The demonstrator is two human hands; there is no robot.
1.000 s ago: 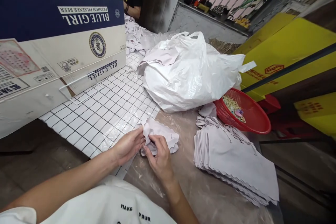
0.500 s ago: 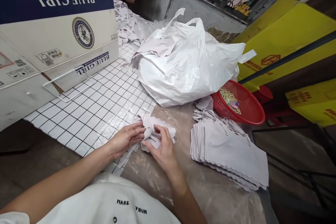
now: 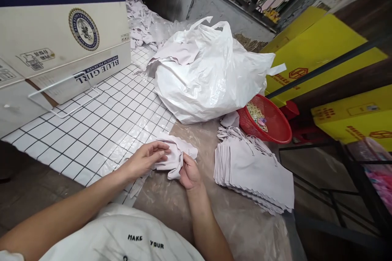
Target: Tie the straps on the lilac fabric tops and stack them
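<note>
A crumpled pale lilac cloth pouch (image 3: 177, 154) lies on the plastic-covered table (image 3: 232, 220) in front of me. My left hand (image 3: 143, 160) pinches its left side with thumb and fingers. My right hand (image 3: 189, 173) grips it from below, fingers tucked under the fabric. To the right sits a neat stack of flat pouches (image 3: 254, 173) of the same cloth, with drawstrings at the top. A big white plastic bag (image 3: 205, 77), stuffed with more of this cloth, stands behind.
A Blue Girl beer carton (image 3: 61, 28) stands at the left on a white grid-patterned sheet (image 3: 92, 130). A red basket (image 3: 269, 120) holding small items sits at the table's right edge. Yellow boards (image 3: 330, 49) lean at the right. Loose cloth pieces (image 3: 139, 20) lie further back.
My right hand has slid from on top of the pouch to underneath it. The left hand keeps its pinch. The camera has shifted, so everything sits lower left.
</note>
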